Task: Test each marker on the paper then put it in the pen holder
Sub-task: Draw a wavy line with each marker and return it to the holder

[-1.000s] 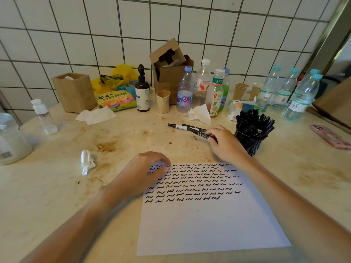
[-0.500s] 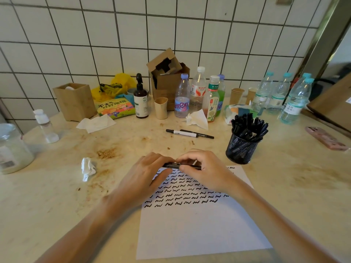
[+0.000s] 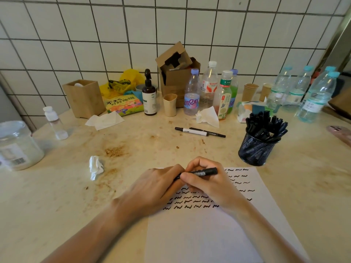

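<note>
A white sheet of paper (image 3: 218, 236) with several rows of black squiggles lies at the table's near edge. Over its top left corner both hands hold one black marker (image 3: 206, 171) level. My right hand (image 3: 207, 185) grips its barrel; my left hand (image 3: 157, 188) pinches its left end, which is hidden by the fingers. A black mesh pen holder (image 3: 256, 150) packed with several black markers stands to the right beyond the paper. Two more markers (image 3: 199, 131) lie on the table behind the hands.
Along the tiled wall stand several bottles (image 3: 191, 95), a cardboard box (image 3: 176, 76), paper cups (image 3: 250, 92) and a wooden box (image 3: 83, 97). A crumpled tissue (image 3: 96, 167) lies left of the paper, a jar (image 3: 17, 145) at far left, a pink phone (image 3: 340, 133) at far right.
My right hand picked a marker from the table and brought it back over the paper. My left hand came off the paper and took hold of the marker's left end.
</note>
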